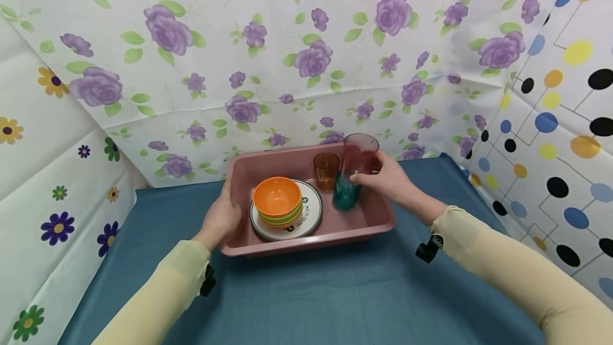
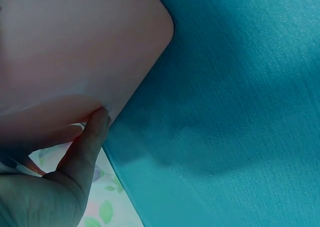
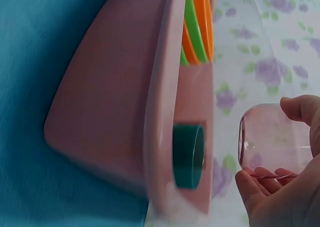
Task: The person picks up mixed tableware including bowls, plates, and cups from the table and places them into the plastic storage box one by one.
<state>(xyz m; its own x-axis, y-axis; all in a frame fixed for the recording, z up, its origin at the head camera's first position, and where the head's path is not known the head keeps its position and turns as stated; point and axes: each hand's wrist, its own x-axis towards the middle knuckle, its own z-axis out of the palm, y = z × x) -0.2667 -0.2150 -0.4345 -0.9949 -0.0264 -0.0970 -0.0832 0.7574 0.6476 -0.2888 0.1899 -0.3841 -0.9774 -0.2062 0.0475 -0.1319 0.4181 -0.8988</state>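
My right hand (image 1: 390, 179) pinches a clear pink cup (image 1: 358, 149) between thumb and fingers, at the tub's right side. In the right wrist view the cup (image 3: 272, 137) is apart from a teal cup (image 3: 186, 157), which it overlaps in the head view. A brown see-through cup (image 1: 326, 174) stands to the left of the teal one. My left hand (image 1: 221, 220) grips the left rim of the pink tub (image 1: 306, 246); in the left wrist view thumb and fingers (image 2: 92, 137) close on its edge. Inside the tub, stacked orange and green bowls (image 1: 276, 198) sit on white plates (image 1: 313, 212).
Dark blue cloth (image 1: 306, 302) covers the table around the tub. Behind it rises a backdrop with purple flowers (image 1: 313, 57). A dotted sheet (image 1: 555, 148) stands at the right and a daisy-printed one (image 1: 57, 228) at the left.
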